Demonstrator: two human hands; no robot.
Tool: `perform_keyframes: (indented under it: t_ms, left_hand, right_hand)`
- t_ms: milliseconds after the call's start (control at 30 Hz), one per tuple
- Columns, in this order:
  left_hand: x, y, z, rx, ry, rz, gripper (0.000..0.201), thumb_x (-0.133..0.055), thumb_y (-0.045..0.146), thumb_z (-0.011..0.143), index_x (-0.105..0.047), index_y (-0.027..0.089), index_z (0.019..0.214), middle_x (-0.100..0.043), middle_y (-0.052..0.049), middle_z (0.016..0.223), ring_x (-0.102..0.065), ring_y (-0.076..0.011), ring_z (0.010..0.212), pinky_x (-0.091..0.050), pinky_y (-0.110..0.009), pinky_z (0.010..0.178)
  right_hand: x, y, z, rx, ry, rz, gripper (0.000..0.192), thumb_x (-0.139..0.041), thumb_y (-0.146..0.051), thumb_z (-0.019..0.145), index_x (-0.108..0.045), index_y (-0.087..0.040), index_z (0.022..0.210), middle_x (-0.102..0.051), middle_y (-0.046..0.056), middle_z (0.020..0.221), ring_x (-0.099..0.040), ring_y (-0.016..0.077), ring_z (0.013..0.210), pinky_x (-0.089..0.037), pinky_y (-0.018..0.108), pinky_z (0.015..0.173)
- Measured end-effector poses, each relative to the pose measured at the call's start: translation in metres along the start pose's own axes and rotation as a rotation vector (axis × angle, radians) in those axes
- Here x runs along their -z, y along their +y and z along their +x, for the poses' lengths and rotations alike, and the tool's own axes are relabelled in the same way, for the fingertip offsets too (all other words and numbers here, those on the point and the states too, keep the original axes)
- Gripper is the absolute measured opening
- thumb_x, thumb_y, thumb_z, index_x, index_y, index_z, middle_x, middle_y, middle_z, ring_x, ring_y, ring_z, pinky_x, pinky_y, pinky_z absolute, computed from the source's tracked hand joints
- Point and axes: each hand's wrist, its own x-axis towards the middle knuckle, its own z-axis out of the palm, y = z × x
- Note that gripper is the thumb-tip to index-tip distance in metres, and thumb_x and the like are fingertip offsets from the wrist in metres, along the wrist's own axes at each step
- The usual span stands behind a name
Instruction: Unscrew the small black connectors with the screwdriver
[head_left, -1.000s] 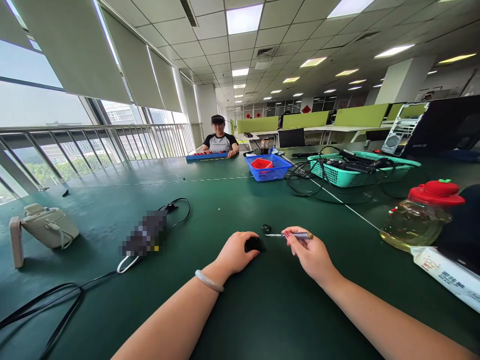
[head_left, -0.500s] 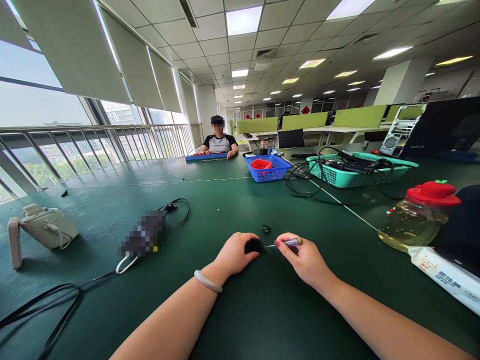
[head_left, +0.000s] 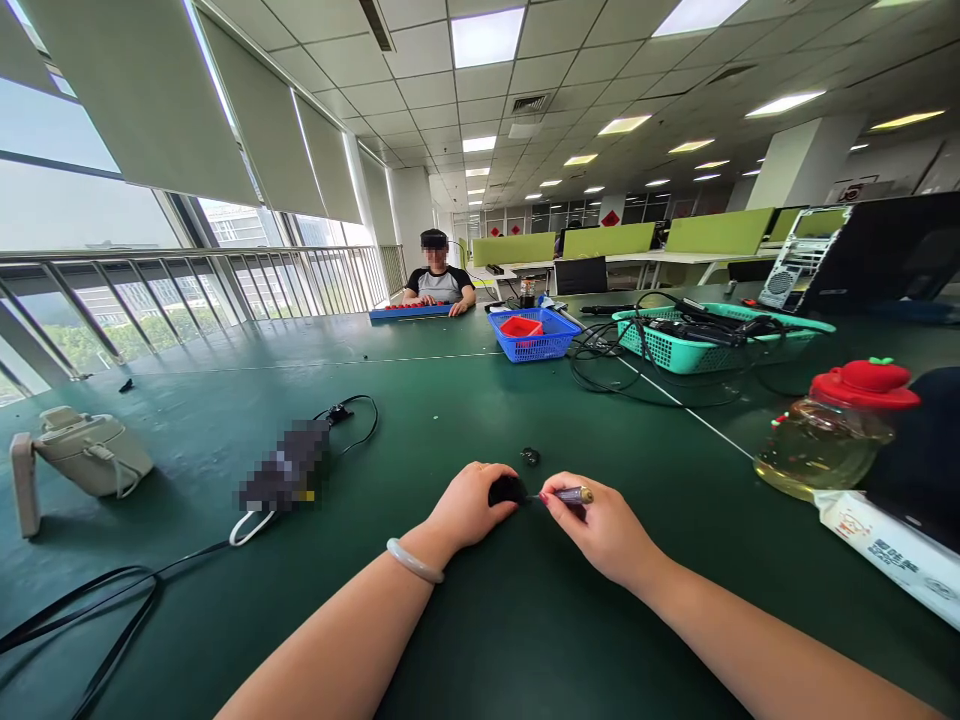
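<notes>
Head view: left hand clasps black part; right hand pinches screwdriver against it.

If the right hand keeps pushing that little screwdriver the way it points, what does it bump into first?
Most likely the small black rounded part that the left hand steadies on the green table. The right hand aims its slim metal screwdriver leftward, and the tip looks at or touching that part; depth is hard to judge.

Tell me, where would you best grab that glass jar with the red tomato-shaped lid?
Probably round the clear glass jar at its bulging belly, from the open table side on its left. It appears to lean, and the red tomato-shaped lid is wide and flat, so a low two-sided grip looks steadier.
</notes>
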Motion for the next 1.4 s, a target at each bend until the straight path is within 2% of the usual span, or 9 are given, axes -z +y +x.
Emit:
perform_keyframes:
  t_ms: [267, 600, 800, 933, 1033, 1100, 1233, 1300, 1400]
  left_hand:
    - [-0.002, -0.002, 0.001, 0.013, -0.001, 0.004, 0.036, -0.068, 0.024, 0.078, -0.066, 0.024, 0.113, -0.070, -0.005, 0.106, -0.061, -0.0240, 0.103, -0.049, -0.037, 0.094]
    - [-0.002, -0.006, 0.005, -0.031, -0.021, -0.021, 0.035, -0.067, 0.024, 0.078, -0.066, 0.023, 0.113, -0.070, -0.005, 0.111, -0.062, -0.0233, 0.103, -0.049, -0.036, 0.094]
    - [-0.003, -0.006, 0.004, -0.034, -0.034, -0.002, 0.036, -0.065, 0.024, 0.081, -0.065, 0.023, 0.117, -0.069, -0.005, 0.109, -0.061, -0.0231, 0.103, -0.049, -0.035, 0.093]
    - [-0.002, -0.003, 0.003, -0.025, -0.034, 0.016, 0.037, -0.064, 0.024, 0.083, -0.064, 0.024, 0.119, -0.068, -0.006, 0.110, -0.061, -0.0234, 0.104, -0.049, -0.036, 0.094]
    - [-0.001, -0.002, 0.003, -0.010, -0.032, 0.026, 0.037, -0.067, 0.025, 0.082, -0.064, 0.024, 0.119, -0.068, -0.006, 0.110, -0.061, -0.0240, 0.105, -0.049, -0.036, 0.095]
    - [-0.001, -0.002, 0.004, -0.010, -0.033, 0.029, 0.039, -0.070, 0.026, 0.080, -0.065, 0.024, 0.119, -0.069, -0.006, 0.110, -0.061, -0.0245, 0.106, -0.048, -0.036, 0.095]
    - [-0.004, -0.005, 0.006, -0.038, -0.029, 0.036, 0.042, -0.073, 0.026, 0.079, -0.065, 0.023, 0.120, -0.070, -0.006, 0.112, -0.061, -0.0251, 0.107, -0.048, -0.036, 0.096]
    - [-0.005, -0.006, 0.006, -0.043, -0.027, 0.045, 0.042, -0.072, 0.026, 0.079, -0.065, 0.023, 0.120, -0.070, -0.007, 0.112, -0.061, -0.0253, 0.107, -0.048, -0.036, 0.096]
    - [-0.005, -0.005, 0.006, -0.049, -0.033, 0.065, 0.043, -0.072, 0.028, 0.080, -0.064, 0.022, 0.122, -0.070, -0.008, 0.113, -0.062, -0.0259, 0.107, -0.049, -0.037, 0.096]
  right_hand:
    - [0.003, 0.003, 0.000, -0.029, 0.178, 0.121, 0.030, -0.046, -0.044, 0.094, -0.062, -0.022, 0.081, -0.058, 0.000, 0.064, -0.051, 0.0150, 0.055, -0.041, 0.027, 0.053]
    - [-0.005, 0.025, 0.011, -0.235, 0.066, 0.476, 0.028, -0.052, -0.047, 0.086, -0.059, -0.020, 0.080, -0.050, -0.002, 0.061, -0.046, 0.0128, 0.050, -0.037, 0.026, 0.049]
    - [0.001, 0.024, 0.015, -0.283, 0.042, 0.521, 0.021, -0.053, -0.039, 0.077, -0.059, -0.020, 0.075, -0.049, -0.004, 0.056, -0.046, 0.0127, 0.048, -0.038, 0.026, 0.048]
    - [0.003, 0.021, 0.012, -0.264, 0.027, 0.476, 0.019, -0.049, -0.036, 0.079, -0.059, -0.020, 0.074, -0.047, -0.004, 0.052, -0.046, 0.0138, 0.049, -0.037, 0.026, 0.049]
    - [0.006, 0.014, 0.005, -0.175, 0.089, 0.393, 0.021, -0.047, -0.035, 0.085, -0.060, -0.021, 0.076, -0.046, -0.003, 0.053, -0.045, 0.0142, 0.050, -0.035, 0.027, 0.049]
    - [0.008, 0.007, 0.000, -0.005, 0.107, 0.312, 0.021, -0.048, -0.033, 0.088, -0.061, -0.021, 0.079, -0.052, -0.001, 0.060, -0.049, 0.0150, 0.055, -0.039, 0.027, 0.054]
    - [0.006, -0.007, -0.006, 0.310, -0.051, 0.138, 0.014, -0.048, -0.024, 0.089, -0.060, -0.022, 0.083, -0.061, 0.002, 0.075, -0.055, 0.0153, 0.065, -0.043, 0.028, 0.063]
    - [0.003, -0.009, -0.007, 0.352, -0.110, 0.073, 0.012, -0.048, -0.020, 0.088, -0.059, -0.023, 0.083, -0.062, 0.002, 0.076, -0.054, 0.0145, 0.063, -0.043, 0.027, 0.061]
    - [0.000, -0.007, -0.005, 0.316, -0.120, 0.038, 0.014, -0.046, -0.020, 0.088, -0.059, -0.022, 0.082, -0.062, 0.002, 0.077, -0.054, 0.0144, 0.064, -0.043, 0.027, 0.061]
